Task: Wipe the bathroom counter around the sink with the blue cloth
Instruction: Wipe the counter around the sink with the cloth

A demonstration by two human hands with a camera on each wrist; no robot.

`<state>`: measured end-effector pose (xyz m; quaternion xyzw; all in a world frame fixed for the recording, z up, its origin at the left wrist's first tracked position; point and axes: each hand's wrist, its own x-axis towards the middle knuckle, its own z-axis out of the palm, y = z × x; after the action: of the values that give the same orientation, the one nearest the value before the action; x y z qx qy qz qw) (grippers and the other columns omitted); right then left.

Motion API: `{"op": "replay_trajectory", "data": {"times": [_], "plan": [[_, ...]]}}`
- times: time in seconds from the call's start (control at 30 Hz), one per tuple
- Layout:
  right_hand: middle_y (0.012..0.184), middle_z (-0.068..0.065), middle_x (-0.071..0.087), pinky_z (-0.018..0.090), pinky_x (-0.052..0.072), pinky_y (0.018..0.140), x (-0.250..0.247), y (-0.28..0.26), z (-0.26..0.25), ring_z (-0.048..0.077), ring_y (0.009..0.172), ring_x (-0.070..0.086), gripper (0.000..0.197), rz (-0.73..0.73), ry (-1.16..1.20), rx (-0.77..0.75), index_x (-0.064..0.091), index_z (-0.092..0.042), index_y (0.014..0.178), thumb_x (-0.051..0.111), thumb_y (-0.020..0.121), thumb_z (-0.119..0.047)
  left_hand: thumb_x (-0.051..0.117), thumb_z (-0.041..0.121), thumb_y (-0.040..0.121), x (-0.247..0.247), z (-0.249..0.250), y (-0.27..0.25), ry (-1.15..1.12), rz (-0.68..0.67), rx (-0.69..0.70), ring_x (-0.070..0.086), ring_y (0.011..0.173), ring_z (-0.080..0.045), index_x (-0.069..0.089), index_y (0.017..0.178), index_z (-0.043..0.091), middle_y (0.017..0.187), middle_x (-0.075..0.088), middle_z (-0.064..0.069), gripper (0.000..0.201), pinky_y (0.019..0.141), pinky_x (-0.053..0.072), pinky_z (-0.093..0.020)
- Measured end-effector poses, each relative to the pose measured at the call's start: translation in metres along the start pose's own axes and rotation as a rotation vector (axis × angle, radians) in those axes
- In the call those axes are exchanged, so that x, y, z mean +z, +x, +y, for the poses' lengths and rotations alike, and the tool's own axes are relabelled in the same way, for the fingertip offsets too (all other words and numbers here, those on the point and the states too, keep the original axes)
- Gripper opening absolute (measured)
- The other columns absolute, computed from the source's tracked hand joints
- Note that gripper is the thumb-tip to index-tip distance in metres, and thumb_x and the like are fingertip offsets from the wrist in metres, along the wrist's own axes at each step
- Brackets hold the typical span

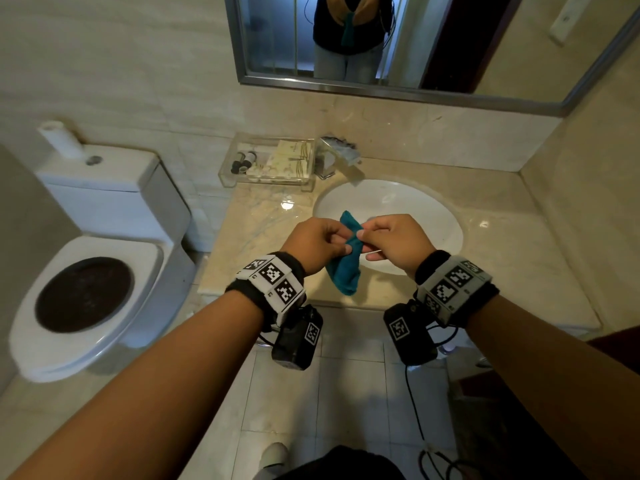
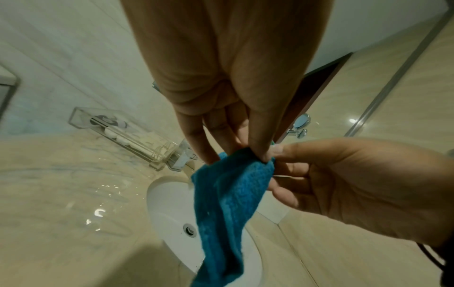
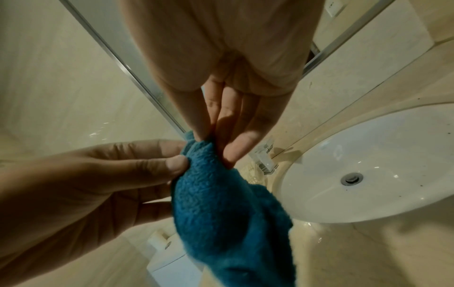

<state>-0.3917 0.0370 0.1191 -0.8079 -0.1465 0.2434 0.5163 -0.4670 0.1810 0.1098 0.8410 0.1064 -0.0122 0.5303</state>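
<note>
Both hands are up in front of the person, above the near rim of the sink (image 1: 446, 216), and the blue cloth (image 1: 346, 268) hangs between them in the air, not yet on the counter (image 1: 256, 223). The left hand (image 1: 317, 244) pinches the top edge between thumb and fingertips, the other fingers loosely curled; the right hand (image 1: 394, 240) pinches the same edge just beside it, thumb against forefinger, the remaining fingers slack. The cloth droops in a narrow, bunched fold, so to my eye the step in hand is opening or refolding it into a pad. Done well, that means drawing the two pinches apart along the edge until it spreads flat, then folding it to palm size so one hand can press it evenly. There are shiny wet patches on the marble to the left of the basin, and a clear tray (image 1: 266, 161) of toiletries at the back beside the tap (image 1: 337, 157), so I would start on the open stretch and work round the tray with care.
</note>
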Motion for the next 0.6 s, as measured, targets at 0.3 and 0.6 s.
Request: {"op": "replay_trajectory", "data": {"times": [0.3, 0.6], "plan": [[0.088, 0.011, 0.065, 0.02, 0.054, 0.061, 0.018, 0.007, -0.005, 0.015, 0.074, 0.062, 0.012, -0.007, -0.055, 0.041, 0.065, -0.008, 0.09, 0.053, 0.091, -0.009, 0.061, 0.006, 0.088, -0.044, -0.031, -0.006, -0.066, 0.137, 0.004, 0.057, 0.068, -0.012, 0.066, 0.086, 0.01, 0.07, 0.06, 0.001, 0.007, 0.072, 0.051, -0.027], [0.09, 0.011, 0.056, 0.027, 0.054, 0.07, 0.058, 0.009, -0.011, 0.016, 0.078, 0.056, 0.019, -0.102, 0.003, 0.09, 0.05, -0.014, 0.083, 0.039, 0.098, -0.013, 0.065, 0.017, 0.086, -0.065, -0.076, -0.009, 0.194, 0.22, 0.024, 0.051, 0.102, -0.019, 0.053, 0.094, 0.024, 0.112, 0.055, -0.004, 0.016, 0.09, 0.043, -0.031]]}}
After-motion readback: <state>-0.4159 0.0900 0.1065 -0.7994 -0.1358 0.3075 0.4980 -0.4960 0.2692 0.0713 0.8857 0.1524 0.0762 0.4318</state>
